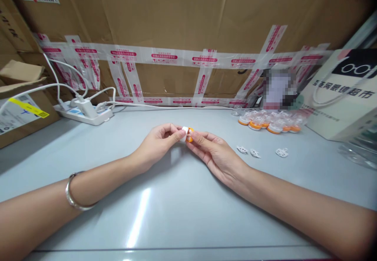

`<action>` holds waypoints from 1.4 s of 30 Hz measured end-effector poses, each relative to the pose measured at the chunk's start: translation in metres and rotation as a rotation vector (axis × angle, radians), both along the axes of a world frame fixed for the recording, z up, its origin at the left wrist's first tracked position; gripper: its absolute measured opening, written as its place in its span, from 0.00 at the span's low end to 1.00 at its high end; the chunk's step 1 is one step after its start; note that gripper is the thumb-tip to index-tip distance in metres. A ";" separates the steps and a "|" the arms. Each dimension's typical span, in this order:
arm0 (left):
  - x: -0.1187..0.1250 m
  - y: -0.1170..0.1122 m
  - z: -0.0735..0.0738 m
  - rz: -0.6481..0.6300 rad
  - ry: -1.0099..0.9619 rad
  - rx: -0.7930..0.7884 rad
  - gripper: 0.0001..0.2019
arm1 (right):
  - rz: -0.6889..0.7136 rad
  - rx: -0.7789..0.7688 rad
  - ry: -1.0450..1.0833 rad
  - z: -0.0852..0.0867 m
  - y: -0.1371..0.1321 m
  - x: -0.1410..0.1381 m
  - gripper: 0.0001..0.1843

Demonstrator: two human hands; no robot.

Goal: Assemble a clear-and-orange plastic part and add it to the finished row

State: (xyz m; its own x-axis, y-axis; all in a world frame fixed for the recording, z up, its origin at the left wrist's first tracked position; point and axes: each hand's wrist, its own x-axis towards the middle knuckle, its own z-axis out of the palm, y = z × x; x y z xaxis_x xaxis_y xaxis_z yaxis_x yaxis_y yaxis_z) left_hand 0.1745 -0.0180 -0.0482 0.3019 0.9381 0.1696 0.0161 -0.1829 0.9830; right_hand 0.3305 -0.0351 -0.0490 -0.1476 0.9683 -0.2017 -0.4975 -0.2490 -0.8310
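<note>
We see the left hand (159,141) and the right hand (215,153) meeting above the middle of the grey table (176,206), their fingers pinched together on one small white-and-orange part (187,134) held just off the surface. To the right lie three loose white pieces (255,152), and beyond them a cluster of orange-and-white parts (269,121) (some in clear wrapping). A power strip (84,112) sits far left.
</note>
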 end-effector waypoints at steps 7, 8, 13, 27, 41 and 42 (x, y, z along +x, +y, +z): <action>0.000 -0.002 0.000 0.041 -0.027 -0.017 0.14 | -0.039 0.032 -0.018 -0.002 0.000 -0.002 0.05; 0.000 -0.003 0.000 0.044 -0.037 -0.026 0.14 | -0.042 0.030 -0.016 -0.002 0.000 -0.001 0.05; 0.004 -0.006 -0.003 0.048 -0.077 -0.086 0.15 | -0.054 0.028 -0.037 -0.002 -0.001 -0.001 0.06; 0.006 -0.011 -0.004 0.020 -0.153 -0.195 0.15 | -0.034 0.053 -0.101 0.000 -0.004 -0.003 0.08; 0.003 -0.009 -0.004 0.061 -0.006 -0.118 0.12 | -0.006 0.031 -0.104 -0.001 -0.002 -0.002 0.06; 0.004 -0.010 -0.003 0.086 0.044 -0.084 0.12 | 0.005 0.032 -0.098 -0.001 -0.002 -0.001 0.06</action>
State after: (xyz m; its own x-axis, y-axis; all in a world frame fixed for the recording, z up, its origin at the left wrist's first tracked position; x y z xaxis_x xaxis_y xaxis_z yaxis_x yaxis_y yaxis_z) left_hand 0.1782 -0.0277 -0.0512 0.2247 0.9713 0.0773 0.0714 -0.0956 0.9929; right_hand 0.3291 -0.0372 -0.0501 -0.1332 0.9737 -0.1846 -0.4120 -0.2238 -0.8833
